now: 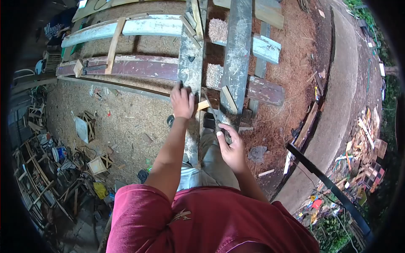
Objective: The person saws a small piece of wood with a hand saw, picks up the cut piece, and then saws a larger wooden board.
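Note:
My left hand [182, 102] rests on the weathered plank bench [190, 78], fingers pointing away from me and slightly apart. Just right of it a small light wooden block [203, 105] juts over the gap between two planks. In my right hand [230, 142] is the near end of a thin dark tool [214, 110], held between thumb and fingers. This tool slants up and left, its shaft close beside the block's right end. Whether the two touch is unclear. A short wood strip [229, 100] lies on the right plank [237, 55].
Maroon boards [139, 67] and a pale painted board [152, 26] cross under the bench planks. Loose wood strips [193, 25] lie farther along. Sawdust covers the ground, with a wooden stool [98, 165] at left and a dark bar [329, 183] at right.

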Tool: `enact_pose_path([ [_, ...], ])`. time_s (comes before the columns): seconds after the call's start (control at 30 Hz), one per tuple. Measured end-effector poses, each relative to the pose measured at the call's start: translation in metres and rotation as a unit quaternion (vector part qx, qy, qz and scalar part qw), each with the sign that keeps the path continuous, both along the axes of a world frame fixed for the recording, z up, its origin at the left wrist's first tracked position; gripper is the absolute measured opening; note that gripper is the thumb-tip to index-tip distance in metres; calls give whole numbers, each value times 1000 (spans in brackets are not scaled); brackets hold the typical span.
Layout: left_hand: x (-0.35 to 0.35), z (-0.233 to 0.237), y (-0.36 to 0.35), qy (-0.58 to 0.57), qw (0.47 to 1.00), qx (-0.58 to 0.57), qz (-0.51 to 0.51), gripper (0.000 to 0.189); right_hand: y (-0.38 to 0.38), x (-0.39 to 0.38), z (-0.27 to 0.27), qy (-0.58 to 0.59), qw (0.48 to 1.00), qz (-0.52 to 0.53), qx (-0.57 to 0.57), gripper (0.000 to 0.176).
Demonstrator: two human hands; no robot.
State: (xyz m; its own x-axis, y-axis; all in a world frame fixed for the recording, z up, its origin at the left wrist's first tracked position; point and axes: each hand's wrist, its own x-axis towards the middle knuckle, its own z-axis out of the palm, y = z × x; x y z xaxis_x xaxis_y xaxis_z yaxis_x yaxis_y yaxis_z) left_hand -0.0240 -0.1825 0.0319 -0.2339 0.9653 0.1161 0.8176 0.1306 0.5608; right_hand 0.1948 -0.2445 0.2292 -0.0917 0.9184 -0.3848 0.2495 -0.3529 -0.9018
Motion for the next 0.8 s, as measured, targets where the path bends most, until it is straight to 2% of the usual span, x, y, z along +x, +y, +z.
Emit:
enact_pose_path([
  [0.1,-14,29,-43,55,983,-55,-169,40,-17,3,-18,-9,999,-21,42,27],
  [0.17,-23,11,-64,79,977,-52,-190,42,-23,3,-21,-25,997,-11,67,28],
  [0.2,-23,5,-74,119,980,-59,-150,44,-26,3,-22,-29,997,-9,66,28],
  [0.3,-26,4,-83,33,993,-70,-86,44,-34,-7,-14,-16,997,5,79,27],
  [0.37,-30,10,-84,38,995,-68,-70,43,-38,-17,1,-9,998,22,64,25],
  [0.5,-61,15,-81,6,998,-54,-24,40,-35,-57,13,-43,991,69,105,30],
  [0.57,-92,10,-80,-3,999,-51,2,39,-23,-85,12,-44,988,101,107,30],
  [0.67,-154,-6,-68,5,999,19,49,35,11,-144,13,-84,979,161,94,31],
  [0.7,-175,-7,-62,6,997,36,63,34,22,-166,-3,-72,975,159,137,31],
  [0.8,-249,-24,-32,0,994,39,106,30,64,-242,-31,-114,968,177,137,30],
])
